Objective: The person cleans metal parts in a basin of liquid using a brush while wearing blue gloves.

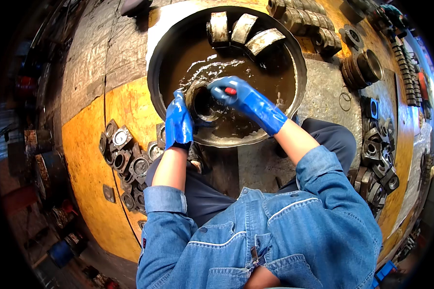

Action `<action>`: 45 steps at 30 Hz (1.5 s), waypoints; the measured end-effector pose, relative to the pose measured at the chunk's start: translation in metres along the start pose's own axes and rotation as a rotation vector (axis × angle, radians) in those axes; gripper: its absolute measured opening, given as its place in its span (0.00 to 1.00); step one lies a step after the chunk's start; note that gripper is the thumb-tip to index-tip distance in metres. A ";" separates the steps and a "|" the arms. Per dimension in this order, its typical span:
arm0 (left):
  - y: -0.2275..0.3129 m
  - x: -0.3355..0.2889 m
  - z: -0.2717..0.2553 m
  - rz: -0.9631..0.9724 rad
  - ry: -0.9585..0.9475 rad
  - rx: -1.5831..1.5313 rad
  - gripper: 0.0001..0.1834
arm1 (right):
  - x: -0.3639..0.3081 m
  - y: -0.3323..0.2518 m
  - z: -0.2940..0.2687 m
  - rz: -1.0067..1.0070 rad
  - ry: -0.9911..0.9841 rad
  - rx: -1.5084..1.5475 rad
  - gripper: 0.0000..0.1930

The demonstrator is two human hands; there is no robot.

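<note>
Head view | left hand [180,121] holds metal ring [200,107]; right hand [234,92] grips red thing [230,90] | ring sits between the hands, inside round tub [300,72]; three metal blocks [244,29] beyond both hands

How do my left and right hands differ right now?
Your left hand is beside the left of the round metal part, while your right hand is at its upper right. Your right hand grips a red object; none shows in your left. Your left points nearly straight ahead, your right slants leftward. Both wear shiny blue gloves.
</note>
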State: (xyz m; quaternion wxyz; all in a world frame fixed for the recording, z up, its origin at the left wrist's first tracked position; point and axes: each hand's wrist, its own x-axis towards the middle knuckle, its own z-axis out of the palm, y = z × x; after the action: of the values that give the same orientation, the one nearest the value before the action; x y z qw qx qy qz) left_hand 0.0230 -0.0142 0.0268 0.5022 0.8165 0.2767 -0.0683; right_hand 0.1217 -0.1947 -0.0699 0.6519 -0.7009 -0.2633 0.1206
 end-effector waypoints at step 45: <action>-0.031 0.009 0.001 0.151 0.126 -0.017 0.33 | -0.068 -0.070 0.045 0.543 -0.050 0.053 0.17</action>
State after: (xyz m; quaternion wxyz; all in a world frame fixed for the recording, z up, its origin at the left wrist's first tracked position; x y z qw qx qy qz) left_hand 0.0142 -0.0013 -0.0019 0.4942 0.8334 0.2461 0.0236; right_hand 0.0278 -0.1913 -0.0190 0.6070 -0.7254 -0.0785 0.3149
